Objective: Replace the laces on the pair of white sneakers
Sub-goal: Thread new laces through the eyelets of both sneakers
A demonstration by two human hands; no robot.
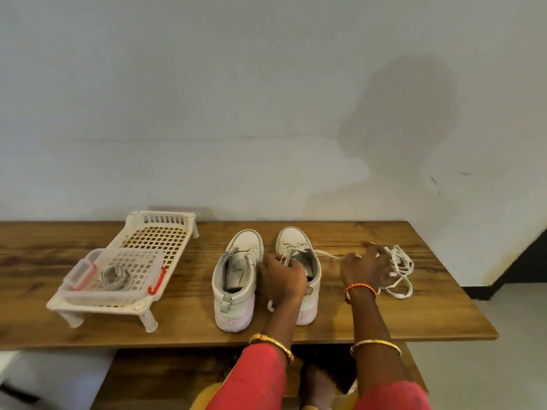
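Far left on the wooden tabletop [189, 318]: a white slatted rack [165, 232] on short legs, carrying a clear perforated basket [139, 261] with red handle clips. Inside it, a coil of grey laces [114, 276], presumably the replacements, untouched.

Centre: two white sneakers, toes toward the wall. The left sneaker [236, 279] appears unlaced, tongue slack, eyelets bare. Just beside it, the right sneaker [299, 261] still has white lace across its upper eyelets.

The left hand [281, 279] sits on the right sneaker's collar, fingers curled over the rim and into the opening, holding the shoe down. A lace end trails below the wrist, by the heel.

The right hand [365, 269] reaches out over the tabletop right of the shoe, fingers loosely bent and spread above a strand that runs out from the shoe's eyelets; whether it actually pinches that strand cannot be told through the motion blur. Just beyond its fingertips lies a loose white lace [398, 270] in a tangle.

Judgement: the step is unlacing the second shoe. Best done by keeping the left hand firm on the collar, loosening each crossing in turn from the top, and drawing the strand out along the eyelet line rather than sideways. The freed lace should be kept apart from the tangle.
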